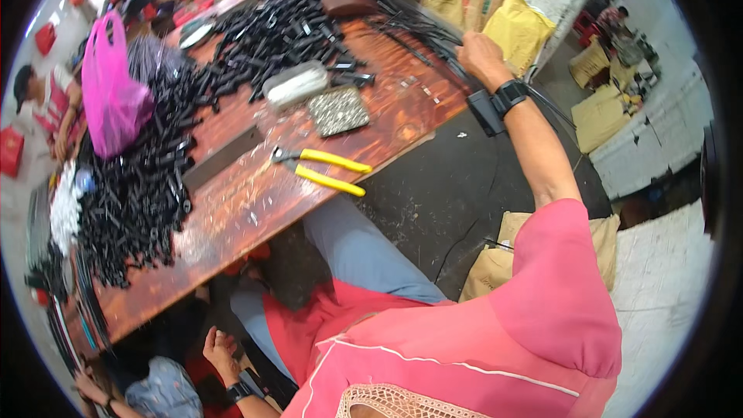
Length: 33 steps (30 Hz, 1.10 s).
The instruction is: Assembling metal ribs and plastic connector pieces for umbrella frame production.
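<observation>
Right hand [481, 56] stretched well out to the far right end of the table [406, 120], fingers bent down at the rods [422, 27]; can't tell whether it pinches any. Left hand [222, 352] low, beyond the near edge and below the tabletop, palm side partly up, fingers loosely bent; can't tell whether thumb and fingers meet.

Rods: black, thin, bundled at the table's upper right end. Long axis slants from upper left to lower right; lower-right ends point out past the table edge, some ends hidden by the hand and wrist. A few fan out of line on the tabletop.

Cutter [321, 169] lies flat near the table's near edge, head to the left, yellow handles spread, pointing right and slightly down. Bar [223, 157] left of it, long axis rising from lower left to upper right. Tin [338, 111] of small metal bits above the cutter, clear box [296, 85] just beside it. Black parts [139, 209] heaped along the left and far sides; pink bag [112, 89] at the heap's left. Yellow sack [520, 29] beyond the right hand.
</observation>
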Tool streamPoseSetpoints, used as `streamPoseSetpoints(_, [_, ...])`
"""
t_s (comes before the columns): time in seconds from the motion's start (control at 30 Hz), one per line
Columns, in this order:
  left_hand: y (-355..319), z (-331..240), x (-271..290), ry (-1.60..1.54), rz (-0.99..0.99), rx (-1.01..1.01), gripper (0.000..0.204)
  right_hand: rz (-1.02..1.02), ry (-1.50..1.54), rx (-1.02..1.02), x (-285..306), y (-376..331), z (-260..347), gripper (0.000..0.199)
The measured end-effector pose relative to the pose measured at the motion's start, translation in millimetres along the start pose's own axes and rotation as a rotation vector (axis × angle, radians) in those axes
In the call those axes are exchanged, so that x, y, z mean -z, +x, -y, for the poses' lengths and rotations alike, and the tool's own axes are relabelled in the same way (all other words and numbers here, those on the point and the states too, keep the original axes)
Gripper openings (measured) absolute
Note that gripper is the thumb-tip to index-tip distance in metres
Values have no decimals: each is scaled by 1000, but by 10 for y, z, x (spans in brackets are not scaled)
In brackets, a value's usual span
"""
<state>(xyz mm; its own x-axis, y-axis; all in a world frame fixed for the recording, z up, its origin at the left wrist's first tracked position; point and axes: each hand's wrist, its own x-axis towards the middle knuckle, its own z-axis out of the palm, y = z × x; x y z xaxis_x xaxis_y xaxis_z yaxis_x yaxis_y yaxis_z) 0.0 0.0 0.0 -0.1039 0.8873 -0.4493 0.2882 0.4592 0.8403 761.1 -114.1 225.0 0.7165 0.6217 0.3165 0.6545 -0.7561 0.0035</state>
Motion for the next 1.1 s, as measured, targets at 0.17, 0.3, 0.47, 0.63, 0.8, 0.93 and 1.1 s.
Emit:
streamPoseSetpoints(0.17, [-465, -480, -569, -77, -1, -166, 33, 41, 255, 32, -15, 132, -35, 30])
streamPoseSetpoints(0.3, [-452, -815, -720, -28, 51, -255, 29, -76, 581, -13, -110, 276, -68, 40])
streamPoseSetpoints(0.47, [-488, -1063, -803, -14, 134, -326, 30, -21, 656, 9, -28, 527, 56, 43])
streamPoseSetpoints(0.63, [-662, -1287, -854, 5, 148, -399, 29, 136, 379, 14, 219, 720, 167, 22])
streamPoseSetpoints(0.8, [-692, -1324, -767, 40, 177, -410, 27, 103, -64, 411, 345, 869, -233, 23])
streamPoseSetpoints(0.93, [-673, -1350, -731, 42, 154, -407, 26, -2, -112, 263, 692, 715, -136, 23])
streamPoseSetpoints(1.1, [-648, -1397, -735, 72, 135, -436, 25, -5, -9, 287, 689, 707, -226, 22])
